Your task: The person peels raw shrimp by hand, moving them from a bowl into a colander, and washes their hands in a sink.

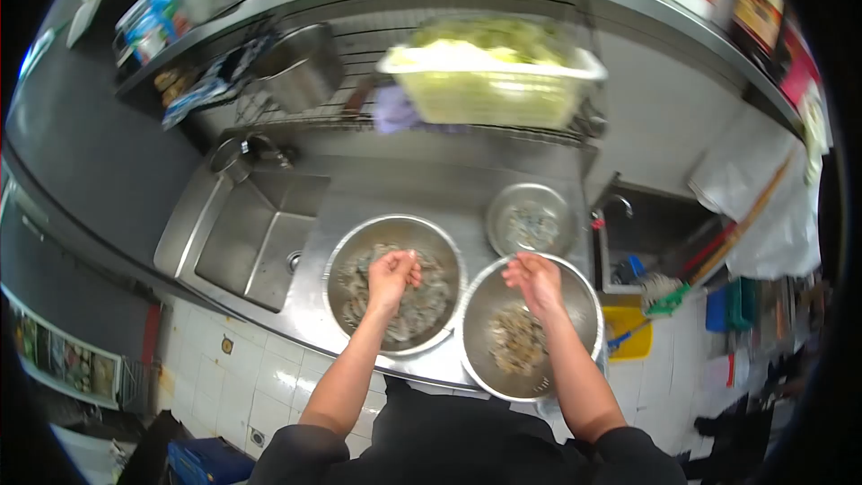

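My left hand (pixel 393 280) is over a large steel bowl (pixel 334 280) of greyish, translucent pieces that look like raw shrimp (pixel 420 310). Its fingers are curled in, and whatever they may hold is too small to make out. Above the upper part of a second large steel bowl (pixel 579 301) is my right hand (pixel 537 284), fingers loosely bent and apart, with nothing visible in them. Brownish, shrimp-like pieces (pixel 516 341) lie in that bowl. A smaller steel bowl (pixel 561 211) behind it contains pale greyish bits (pixel 532 224), too blurred to name.
A steel sink (pixel 247 247) lies to the left, with a small metal pot (pixel 231 160) by its tap. Above the counter, a wire rack (pixel 359 63) carries a white basket (pixel 494 94) of green vegetables and a steel pot (pixel 301 67). Another sink (pixel 655 224) is at the right.
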Motion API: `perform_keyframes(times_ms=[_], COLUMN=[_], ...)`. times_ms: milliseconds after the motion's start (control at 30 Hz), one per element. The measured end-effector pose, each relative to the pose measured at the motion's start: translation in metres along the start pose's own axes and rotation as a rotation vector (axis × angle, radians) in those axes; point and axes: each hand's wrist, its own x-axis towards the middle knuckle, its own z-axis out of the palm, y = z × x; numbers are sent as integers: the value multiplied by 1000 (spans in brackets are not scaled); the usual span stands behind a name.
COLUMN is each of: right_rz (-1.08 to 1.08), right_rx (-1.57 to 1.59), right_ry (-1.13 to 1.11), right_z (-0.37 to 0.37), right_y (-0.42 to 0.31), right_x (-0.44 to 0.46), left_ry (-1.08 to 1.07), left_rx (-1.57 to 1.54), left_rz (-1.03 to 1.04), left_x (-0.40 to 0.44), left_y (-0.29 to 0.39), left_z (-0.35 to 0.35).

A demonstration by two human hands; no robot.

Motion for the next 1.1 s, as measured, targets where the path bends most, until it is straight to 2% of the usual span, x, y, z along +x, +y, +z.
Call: perform_keyframes(times_ms=[67,133,233,333,367,467,533,567,600,633,700,767,800,867,900,933,967,1000,1033,1067,1100], right_rz=[-18,-47,-62,-69,-56,8,13,19,38,48,94,86,67,73,179,281,280,377,471,470,192], right_rx=[-101,-195,-320,-394,-420,-501,-606,-701,-645,-587,-650,-718,-869,-633,-403,-170,-166,7,181,187,-330], right_ry=[-39,-41,-65,-93,-68,-111,-146,-197,-231,-274,-319,-343,-400,-326,-333,-339,-341,-300,-257,-257,-210], right_z=[28,69,143,222,246,322,364,379,393,409,444,475,488,538,559,576,590,601,609,613,617], right_y=[16,30,56,85,97,132,162,180,201,221,257,301,319,344,356,367,379,391,398,400,401], right_x=[4,10,20,32,36,57,81,90,99,113,135,161,180,203,218,234,251,268,282,295,303], left_ry=[71,151,299,397,390,271,17,-141,-294,-456,-255,-14,-19,1,2,-3,-7,-86,-88,55,202], left_rx=[-42,58,45,144,125,65,73,179,283,1048,528,-89,-89,-302,-302,-584,-864,-986,-978,-1000,-1017], left_rz=[29,124,200,340,309,371,166,53,-53,34,-51,-227,-236,-210,-213,-235,-253,-125,-128,-177,-228], left_x=[43,110,238,360,383,427,444,444,450,478,427,393,386,378,375,372,368,357,345,334,328], left_y=[19,34,49,68,72,85,54,34,-4,-95,-98,-52,-35,-12,-7,-4,2,20,40,58,66], left_z=[-62,-138,-264,-353,-362,-389,-416,-437,-467,-495,-500,-468,-458,-449,-449,-451,-451,-446,-439,-432,-431])
